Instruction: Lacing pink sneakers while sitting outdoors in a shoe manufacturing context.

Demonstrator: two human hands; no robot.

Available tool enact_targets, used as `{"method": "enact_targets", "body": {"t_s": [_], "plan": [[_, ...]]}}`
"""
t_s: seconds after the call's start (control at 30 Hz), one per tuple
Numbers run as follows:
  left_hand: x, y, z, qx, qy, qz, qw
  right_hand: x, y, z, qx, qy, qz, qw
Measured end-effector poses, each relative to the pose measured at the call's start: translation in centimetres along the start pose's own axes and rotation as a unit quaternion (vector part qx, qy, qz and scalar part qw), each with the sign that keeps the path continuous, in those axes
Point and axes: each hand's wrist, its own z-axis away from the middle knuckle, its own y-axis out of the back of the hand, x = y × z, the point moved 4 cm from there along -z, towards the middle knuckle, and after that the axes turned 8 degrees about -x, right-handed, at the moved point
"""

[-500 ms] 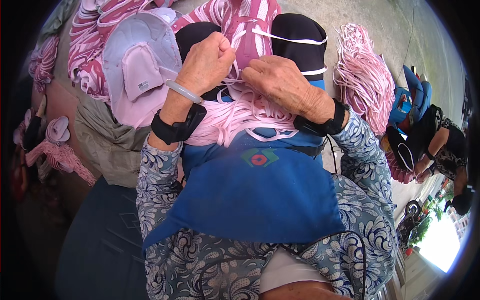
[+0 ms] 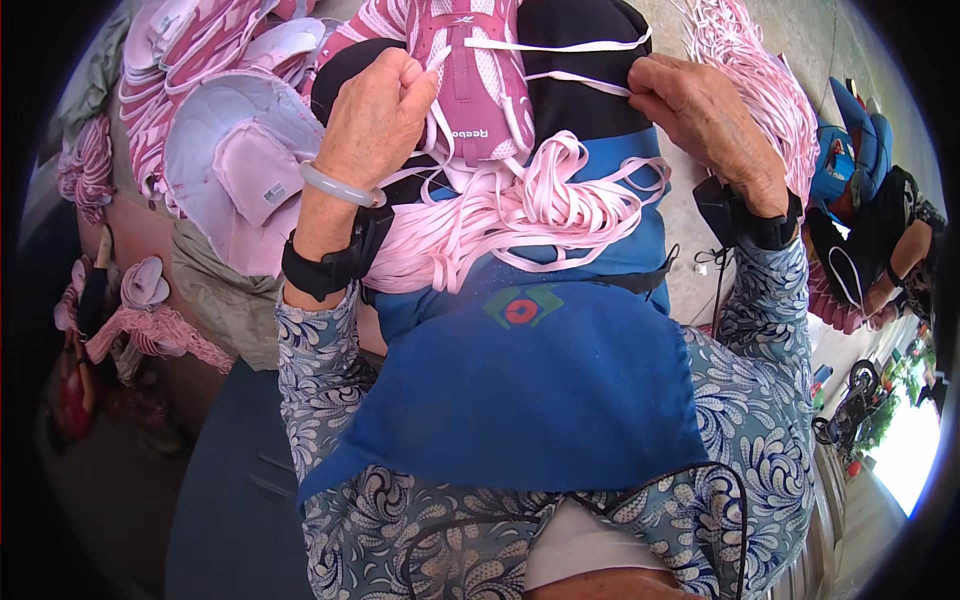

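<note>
A pink and white shoe upper (image 2: 492, 115) lies across my knees with its tongue end toward me. Two strands of pale pink shoelace (image 2: 560, 46) run right from it over my black-covered knee. My right hand (image 2: 705, 120) is closed in a pinch on the lace at its right end. On the upper's left edge, my left hand (image 2: 378, 115) is curled closed, with a strand of lace coming out by its fingertips. A loose heap of pale pink laces (image 2: 500, 215) rests on my lap below the upper, on the blue apron (image 2: 520, 390).
Stacked pink uppers (image 2: 175, 75) and a grey-lined upper (image 2: 225, 130) sit to my left. A big bundle of laces (image 2: 765, 95) lies on the floor at right. Farther right, another person's hand (image 2: 880, 295) works at a pink upper. More laces (image 2: 165, 330) are at far left.
My right hand has moved right, away from the upper, drawing the lace out across my knee. My left hand has shifted slightly left and stays closed.
</note>
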Motion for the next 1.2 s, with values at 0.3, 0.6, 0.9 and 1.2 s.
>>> {"method": "enact_targets", "body": {"t_s": [0.3, 0.6, 0.9, 1.2], "plan": [[-2.8, 1.4, 0.2, -0.149, 0.126, 0.38, 0.904, -3.4, 1.9, -2.0, -0.012, 0.009, -0.116, 0.993], [-1.5, 1.5, 0.1, -0.15, 0.177, 0.376, 0.897, -4.2, -0.5, -6.0, 0.068, 0.001, -0.076, 0.995], [-1.4, 1.5, -1.3, 0.049, 0.006, 0.107, 0.993, -4.0, -1.4, -6.5, 0.166, 0.026, -0.094, 0.981], [-3.1, 1.6, -3.1, 0.034, -0.003, -0.013, 0.999, -4.1, -0.5, -6.4, 0.314, 0.179, -0.175, 0.916]]}}
